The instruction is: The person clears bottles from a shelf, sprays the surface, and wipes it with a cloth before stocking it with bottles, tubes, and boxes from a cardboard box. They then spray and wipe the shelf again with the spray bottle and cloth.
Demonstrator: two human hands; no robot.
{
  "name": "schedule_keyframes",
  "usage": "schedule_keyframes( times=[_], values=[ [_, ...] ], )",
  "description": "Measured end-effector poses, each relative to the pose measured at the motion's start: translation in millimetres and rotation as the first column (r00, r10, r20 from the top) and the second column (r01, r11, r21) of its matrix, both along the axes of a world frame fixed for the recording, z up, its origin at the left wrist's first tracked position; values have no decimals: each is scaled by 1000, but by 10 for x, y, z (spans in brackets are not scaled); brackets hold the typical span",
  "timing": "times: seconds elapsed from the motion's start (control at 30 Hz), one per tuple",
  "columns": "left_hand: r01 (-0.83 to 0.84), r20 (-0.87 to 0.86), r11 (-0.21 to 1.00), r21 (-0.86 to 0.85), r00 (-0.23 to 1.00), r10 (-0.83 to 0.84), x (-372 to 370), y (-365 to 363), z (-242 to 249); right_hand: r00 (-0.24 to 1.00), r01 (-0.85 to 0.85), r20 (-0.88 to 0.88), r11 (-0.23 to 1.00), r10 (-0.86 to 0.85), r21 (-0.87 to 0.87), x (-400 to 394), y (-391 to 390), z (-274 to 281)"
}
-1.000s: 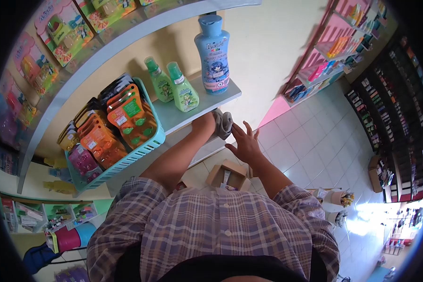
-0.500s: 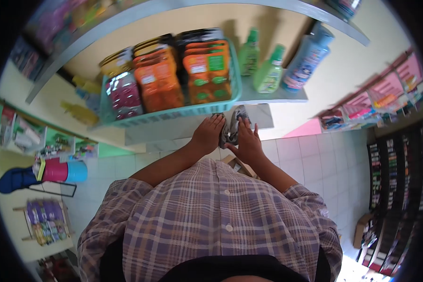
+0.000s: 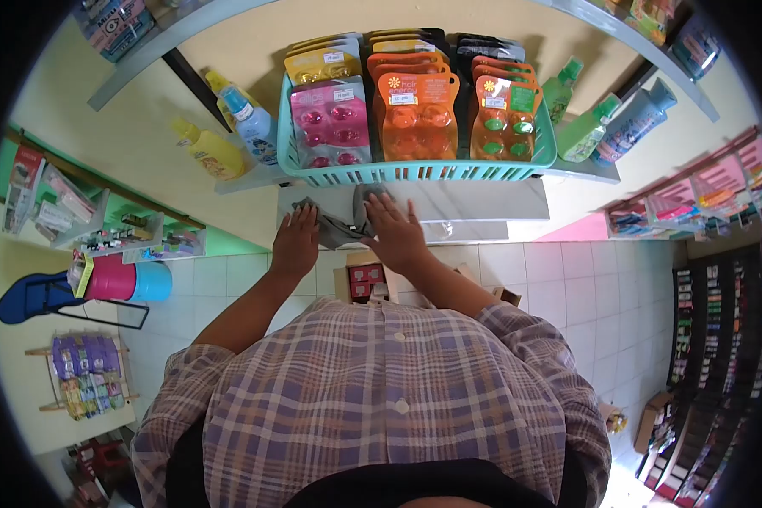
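A crumpled dark grey cloth [image 3: 337, 232] lies on a grey marble-patterned shelf [image 3: 474, 201], low in front of me. My left hand [image 3: 295, 242] rests flat on the cloth's left end, its fingers stretched forward. On the right end of the cloth lies my right hand [image 3: 396, 234], palm down with fingers spread and thumb out toward the left. Between the two hands the cloth sags in folds. Just above them, on the higher shelf, stands a turquoise basket [image 3: 415, 173] with pink, orange and yellow blister packs of hair capsules [image 3: 416, 114].
Yellow and blue spray bottles [image 3: 212, 151] stand left of the basket; green and blue bottles [image 3: 637, 127] stand right. Open cardboard boxes [image 3: 366, 279] sit on the tiled floor [image 3: 559, 288] below. Stocked racks [image 3: 711, 313] line the right side. A pink bucket [image 3: 113, 276] is at left.
Both hands and the cloth have moved left along the lower shelf, and the hands are farther apart. My view has swung too, so the basket now sits farther right and looks sharper.
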State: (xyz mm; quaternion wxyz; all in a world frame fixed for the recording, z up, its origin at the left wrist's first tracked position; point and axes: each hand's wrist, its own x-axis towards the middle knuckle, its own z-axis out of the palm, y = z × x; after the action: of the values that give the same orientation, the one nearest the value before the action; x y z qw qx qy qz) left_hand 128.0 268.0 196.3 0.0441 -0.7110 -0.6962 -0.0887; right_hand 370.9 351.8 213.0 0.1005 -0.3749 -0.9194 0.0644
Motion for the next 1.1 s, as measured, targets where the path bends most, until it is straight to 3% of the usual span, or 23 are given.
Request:
schedule_keyframes(
  times=[0.1,0.17,0.23,0.3,0.33,0.43,0.5,0.6,0.7,0.8,0.87,0.97,1.03,1.1],
  values=[
    [40,11,995,88,999,-41,99,73,-53,987,148,58,989,-150,28,406,19,-7],
    [54,0,989,139,998,-55,285,114,-20,945,292,113,947,-308,136,814,62,-122],
    [216,118,963,159,964,-236,482,213,67,871,434,147,875,-469,214,1257,108,-122],
    [267,141,954,138,948,-285,746,320,181,793,546,198,817,-576,187,1530,121,31],
    [314,159,942,117,930,-330,827,370,192,802,551,200,826,-563,118,1532,109,176],
    [307,134,939,154,935,-327,898,461,125,804,520,243,840,-543,157,1328,147,219],
    [250,122,960,126,956,-265,719,487,100,874,424,189,893,-448,154,1094,168,151],
    [86,188,995,42,978,-93,207,468,58,982,179,40,982,-182,62,340,84,16],
    [-23,145,1000,2,989,23,-331,267,99,998,-28,51,1000,28,7,-143,-51,118],
    [-29,128,999,-34,991,33,-535,38,183,1000,-15,-26,1000,16,27,-128,-61,178],
    [-11,137,998,-58,990,19,-456,7,206,993,47,-99,988,-61,-144,109,-5,215],
    [-35,89,998,-42,995,39,-103,38,176,969,189,-162,982,-189,-20,546,4,189],
    [165,51,985,50,985,-167,154,153,97,956,254,-165,965,-241,65,868,48,122],
    [240,87,970,47,966,-243,456,326,163,914,384,-183,917,-362,105,1138,107,82]
  ],
)
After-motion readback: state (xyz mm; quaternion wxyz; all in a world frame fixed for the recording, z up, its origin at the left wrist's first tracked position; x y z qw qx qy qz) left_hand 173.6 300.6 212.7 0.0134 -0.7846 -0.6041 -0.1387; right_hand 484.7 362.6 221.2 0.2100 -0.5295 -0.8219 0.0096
